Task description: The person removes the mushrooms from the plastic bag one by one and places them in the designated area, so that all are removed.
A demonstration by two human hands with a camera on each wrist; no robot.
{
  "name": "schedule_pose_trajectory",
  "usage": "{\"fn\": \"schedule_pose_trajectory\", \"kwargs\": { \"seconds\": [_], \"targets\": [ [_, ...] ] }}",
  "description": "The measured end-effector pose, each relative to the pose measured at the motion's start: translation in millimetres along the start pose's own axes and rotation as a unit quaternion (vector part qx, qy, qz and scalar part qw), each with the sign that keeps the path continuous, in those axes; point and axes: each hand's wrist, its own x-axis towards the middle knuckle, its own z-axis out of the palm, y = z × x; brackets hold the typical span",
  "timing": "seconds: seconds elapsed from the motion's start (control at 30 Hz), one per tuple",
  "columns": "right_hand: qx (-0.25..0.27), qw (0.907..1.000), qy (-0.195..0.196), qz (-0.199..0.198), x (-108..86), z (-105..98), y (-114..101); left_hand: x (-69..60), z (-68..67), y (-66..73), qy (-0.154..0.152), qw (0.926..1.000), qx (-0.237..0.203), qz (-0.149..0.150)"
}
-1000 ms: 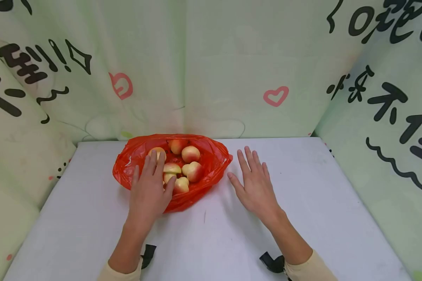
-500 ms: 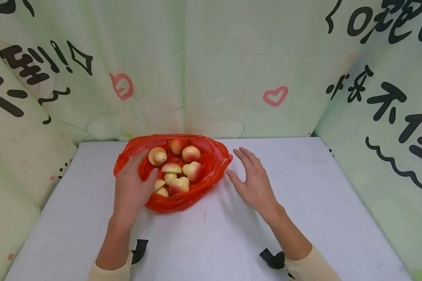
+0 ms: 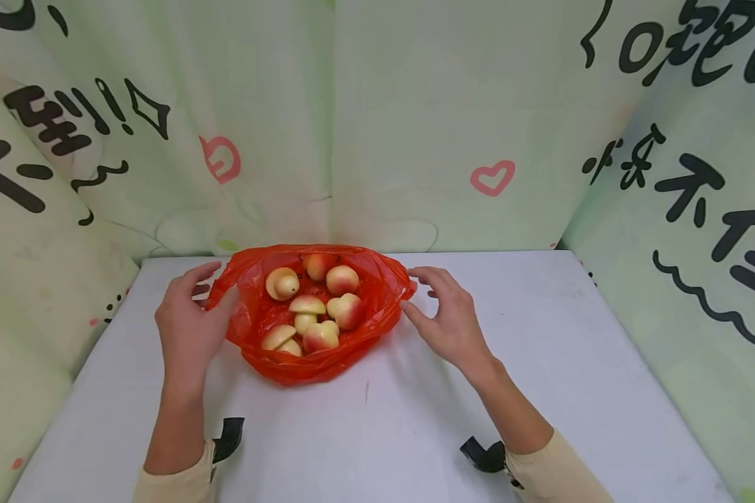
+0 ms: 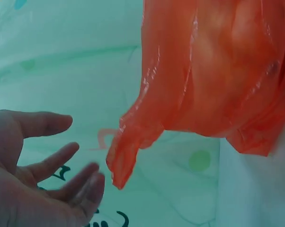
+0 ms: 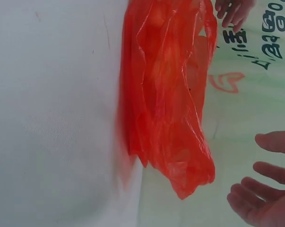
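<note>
A red plastic bag [image 3: 296,370] lies with its mouth spread wide on the table. Inside sit several yellow-and-red mushroom-shaped pieces [image 3: 321,337], one [image 3: 282,283] near the left side with its stem end up. At the bag's left edge is my left hand [image 3: 191,318], fingers loosely bent; the left wrist view shows its fingers [image 4: 88,189] apart from the bag's hanging corner. On the opposite side, my right hand [image 3: 449,318] has thumb and fingers spread around the right corner. In the right wrist view a gap separates its fingers [image 5: 272,172] from the plastic.
The white table [image 3: 365,447] extends on both sides of the bag and in front of it. Behind its far edge hangs a pale green curtain [image 3: 415,126] with black lettering and pink hearts. Black straps [image 3: 229,439] are at both wrists.
My left hand has moved left, from over the pieces to the bag's left edge. My right hand's fingers have bent slightly closer to the right corner. The bag has hardly shifted.
</note>
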Motion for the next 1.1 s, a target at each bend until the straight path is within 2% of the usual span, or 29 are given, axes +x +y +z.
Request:
{"fn": "schedule_pose_trajectory", "kwargs": {
  "seconds": [0.1, 0.17, 0.23, 0.33, 0.43, 0.53, 0.73, 0.87, 1.1],
  "targets": [
    [0.012, 0.9999, -0.004, -0.010, 2.7, 2.3, 0.7, 6.7, -1.5, -6.0, 0.013, 0.9997, 0.006, -0.020],
    [0.021, 0.9996, -0.007, -0.019, 4.5, 4.2, 1.1, 10.8, -2.4, -9.8, 0.006, 0.9991, 0.011, -0.040],
    [0.030, 0.9991, -0.011, -0.027, 6.3, 6.0, 0.9, 14.9, -2.9, -14.0, -0.017, 0.9978, 0.012, -0.062],
    [0.043, 0.9984, -0.023, -0.027, 9.3, 8.0, -0.6, 20.6, -2.9, -20.0, -0.068, 0.9932, 0.017, -0.094],
    [0.054, 0.9976, -0.037, -0.021, 12.8, 10.1, -1.6, 26.0, -1.8, -25.9, -0.111, 0.9865, 0.010, -0.120],
    [0.069, 0.9962, -0.051, -0.013, 16.5, 13.5, -2.8, 30.9, -1.0, -31.9, -0.140, 0.9791, -0.007, -0.147],
    [0.117, 0.9891, -0.088, 0.007, 23.0, 22.9, -7.6, 38.9, -5.6, -44.4, -0.194, 0.9654, -0.033, -0.171],
    [0.119, 0.9874, -0.104, 0.003, 27.7, 27.4, -11.6, 43.5, -7.8, -48.3, -0.221, 0.9561, -0.050, -0.185],
    [0.103, 0.9878, -0.116, 0.009, 36.1, 30.1, -13.4, 50.1, -3.1, -48.7, -0.267, 0.9314, -0.107, -0.223]
  ]
}}
